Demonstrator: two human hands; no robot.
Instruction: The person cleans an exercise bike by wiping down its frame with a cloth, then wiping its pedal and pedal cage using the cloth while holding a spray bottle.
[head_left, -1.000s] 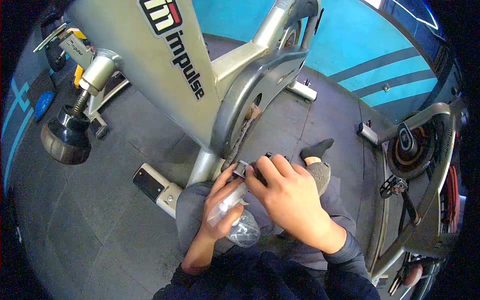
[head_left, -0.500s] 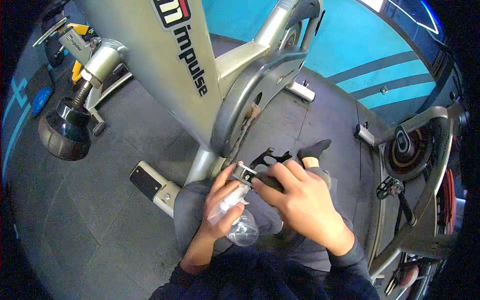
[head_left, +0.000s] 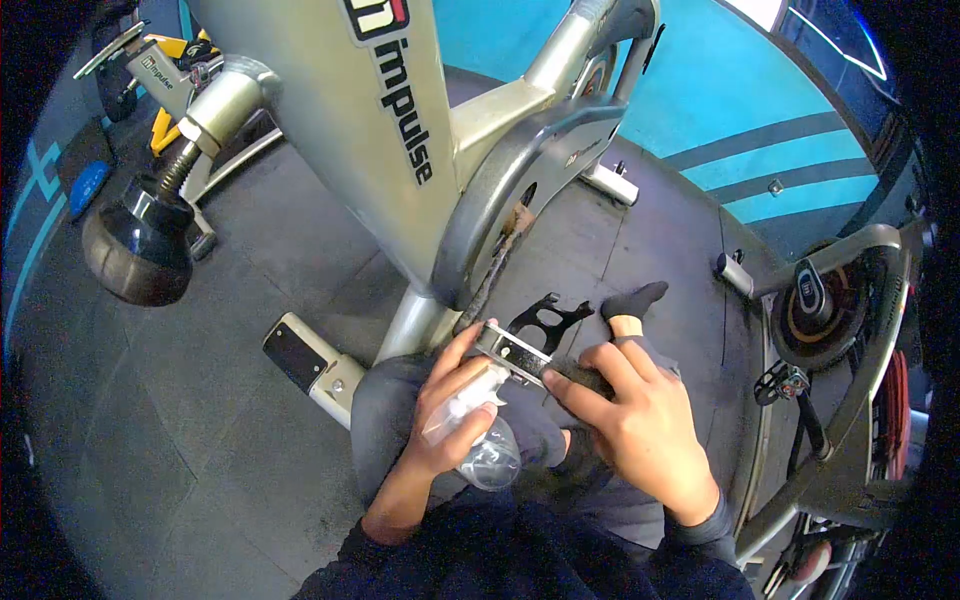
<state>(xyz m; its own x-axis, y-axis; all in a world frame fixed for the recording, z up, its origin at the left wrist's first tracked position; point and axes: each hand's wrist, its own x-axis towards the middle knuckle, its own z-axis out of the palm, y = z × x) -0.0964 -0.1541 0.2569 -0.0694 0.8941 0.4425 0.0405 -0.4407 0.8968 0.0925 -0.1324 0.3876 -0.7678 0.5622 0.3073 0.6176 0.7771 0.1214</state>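
My left hand is wrapped round a clear spray bottle with a white spray head. Its upper fingers also reach the near end of the bike's pedal, which has metal edges and a black middle. My right hand pinches a dark, soft-looking cloth, mostly covered by the fingers, at the pedal's right end. Just beyond the pedal is a black toe cage. The crank arm runs up from the pedal area to the bike's flywheel cover.
A grey exercise bike frame rises right before me, with its foot bar at left. Another bike stands at right. A socked foot rests on the dark floor. A blue wall is behind.
My right hand has drawn right and slightly down along the pedal, exposing more of its black middle. My left hand keeps the bottle. The view has shifted slightly.
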